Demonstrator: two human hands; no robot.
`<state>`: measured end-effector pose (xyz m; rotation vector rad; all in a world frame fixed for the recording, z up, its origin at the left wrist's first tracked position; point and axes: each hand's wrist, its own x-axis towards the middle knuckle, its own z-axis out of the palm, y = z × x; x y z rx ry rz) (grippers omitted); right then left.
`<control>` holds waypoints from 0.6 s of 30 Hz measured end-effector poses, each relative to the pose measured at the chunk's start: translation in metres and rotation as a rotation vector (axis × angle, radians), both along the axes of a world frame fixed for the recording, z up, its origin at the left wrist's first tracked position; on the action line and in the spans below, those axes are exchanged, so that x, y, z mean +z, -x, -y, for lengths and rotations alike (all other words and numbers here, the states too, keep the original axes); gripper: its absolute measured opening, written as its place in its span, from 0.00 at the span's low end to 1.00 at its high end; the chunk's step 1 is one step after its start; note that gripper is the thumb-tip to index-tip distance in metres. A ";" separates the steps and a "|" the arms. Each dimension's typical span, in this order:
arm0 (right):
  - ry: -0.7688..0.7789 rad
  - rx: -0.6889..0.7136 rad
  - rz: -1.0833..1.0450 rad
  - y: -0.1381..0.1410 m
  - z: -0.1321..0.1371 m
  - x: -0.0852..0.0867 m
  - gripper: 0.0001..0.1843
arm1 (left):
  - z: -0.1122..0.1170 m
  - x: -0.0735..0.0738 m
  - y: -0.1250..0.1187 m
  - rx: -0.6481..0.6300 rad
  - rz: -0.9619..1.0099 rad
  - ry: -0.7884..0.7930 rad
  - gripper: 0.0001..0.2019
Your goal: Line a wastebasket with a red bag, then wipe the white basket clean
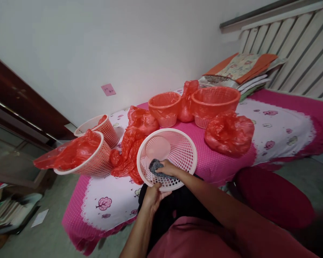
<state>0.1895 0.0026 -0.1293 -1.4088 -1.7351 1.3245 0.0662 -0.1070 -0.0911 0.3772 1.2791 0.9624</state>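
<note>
While two pale plastic baskets [103, 159] sat over on the left of the bed [104, 218], red film spilling across the front rim, we moved along to a tangle of red bags [129, 148], limp and shiny. Then came the centre of it all: the open pink basket [181, 150], mouth turned up towards us, above the lap at the bed's near edge. Our left hand [153, 197] had its near rim, thumb over the lip, fingers clamped from beneath. Inside, our right hand [168, 167] had its fingers closed on a bunched grey cloth [154, 166], soft stuff, easy to gather; how hard it pressed the wall, we could not tell.

We judged that basket light and fairly stiff, a little springy across its holes, smooth enough to slip under a loose grip and liable to crack if bent hard. That thick rim looked the safest hold. Further right stood two red-lined baskets [215, 107], a bag between them, and a puffed red bag [230, 134] in front of the farther one.
</note>
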 end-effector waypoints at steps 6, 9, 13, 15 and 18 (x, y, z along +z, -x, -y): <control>0.002 0.082 -0.144 -0.013 0.046 0.003 0.15 | 0.005 -0.008 0.001 0.009 0.016 -0.001 0.21; 0.041 0.111 -0.238 -0.025 0.061 0.010 0.15 | 0.009 -0.009 -0.001 -0.032 0.019 -0.018 0.19; 0.219 0.268 -0.383 -0.053 0.077 0.031 0.17 | 0.012 -0.007 -0.002 -0.055 0.010 -0.066 0.19; 0.326 0.234 -0.537 -0.070 0.084 0.043 0.19 | 0.010 -0.005 0.000 -0.048 -0.006 -0.108 0.20; 0.311 -0.063 -0.777 -0.099 0.091 0.057 0.21 | 0.005 -0.006 0.000 0.018 -0.054 -0.151 0.19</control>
